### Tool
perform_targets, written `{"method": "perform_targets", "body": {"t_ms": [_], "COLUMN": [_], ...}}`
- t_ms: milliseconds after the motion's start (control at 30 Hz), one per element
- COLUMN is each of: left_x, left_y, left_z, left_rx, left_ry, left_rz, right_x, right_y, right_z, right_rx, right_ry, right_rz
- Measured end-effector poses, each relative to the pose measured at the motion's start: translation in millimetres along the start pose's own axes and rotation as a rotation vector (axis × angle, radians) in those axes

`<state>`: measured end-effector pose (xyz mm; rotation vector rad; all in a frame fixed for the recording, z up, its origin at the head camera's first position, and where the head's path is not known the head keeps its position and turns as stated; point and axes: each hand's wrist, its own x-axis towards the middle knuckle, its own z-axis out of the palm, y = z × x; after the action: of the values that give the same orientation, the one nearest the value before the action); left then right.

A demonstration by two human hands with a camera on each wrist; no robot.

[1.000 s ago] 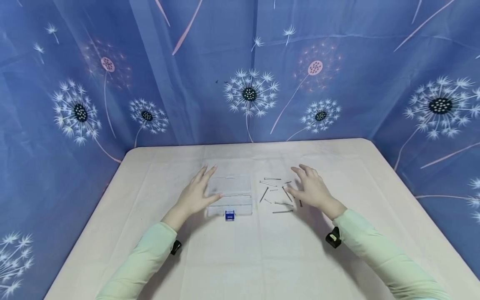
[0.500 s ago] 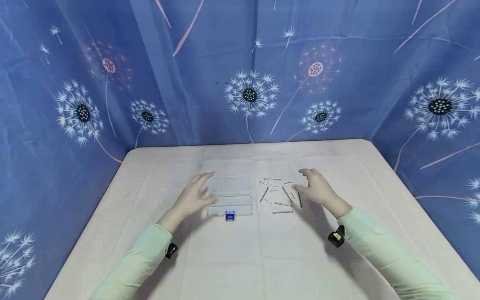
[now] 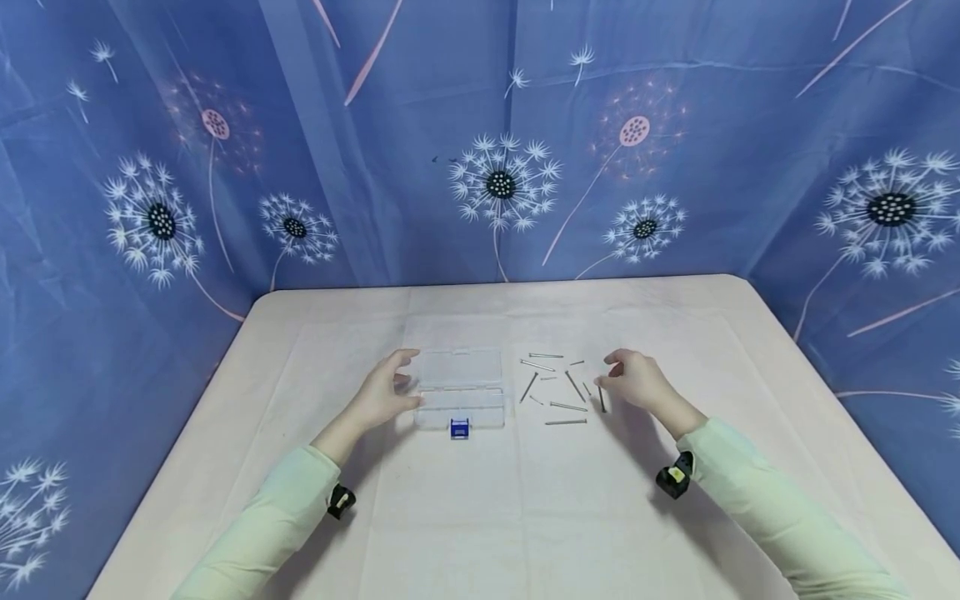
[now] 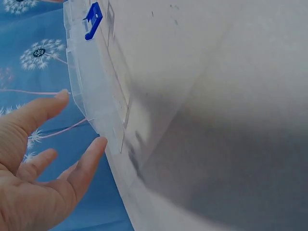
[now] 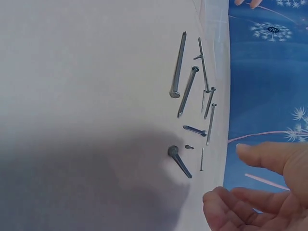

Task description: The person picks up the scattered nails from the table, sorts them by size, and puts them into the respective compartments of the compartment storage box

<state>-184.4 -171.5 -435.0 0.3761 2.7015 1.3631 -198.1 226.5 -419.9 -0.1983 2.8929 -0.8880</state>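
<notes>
**Hands closing on box and nails, nothing gripped yet**

Nearest me, two pale green sleeves [image 3: 277, 517] run up the cream-clothed table [image 3: 480, 517]. My left hand [image 3: 378, 392] sits at the left end of the clear, shallow plastic box with a small blue latch [image 3: 460, 390]; the fingers are loosely spread and curved, and I judge they are just short of the wall, not gripping. My right hand [image 3: 633, 379] hovers at the right edge of the scattered steel nails [image 3: 558, 387], thumb and forefinger drawing toward each other but pinching nothing. I read this as the approach: the next move calls for steadying the box and a fine pinch on one thin nail lying flat.

The left wrist view shows the gap between fingertips [image 4: 98, 144] and box, which the head view blurs. The right wrist view shows the short dark nail [image 5: 179, 161] nearest the fingers, and the nails' flat heads. Behind hangs a blue dandelion-print curtain [image 3: 480, 125].
</notes>
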Motion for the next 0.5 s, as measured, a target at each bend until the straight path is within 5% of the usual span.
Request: {"method": "perform_targets", "body": {"t_ms": [500], "left_x": [0.6], "left_y": [-7.8], "left_z": [3.6], "left_rx": [-0.248], "left_ry": [-0.046], "left_rz": [-0.22], "right_x": [-3.7], "right_y": [8.1], "right_z": [12.6], "right_rx": [-0.049], "right_ry": [-0.086], "right_rz": [0.054]}}
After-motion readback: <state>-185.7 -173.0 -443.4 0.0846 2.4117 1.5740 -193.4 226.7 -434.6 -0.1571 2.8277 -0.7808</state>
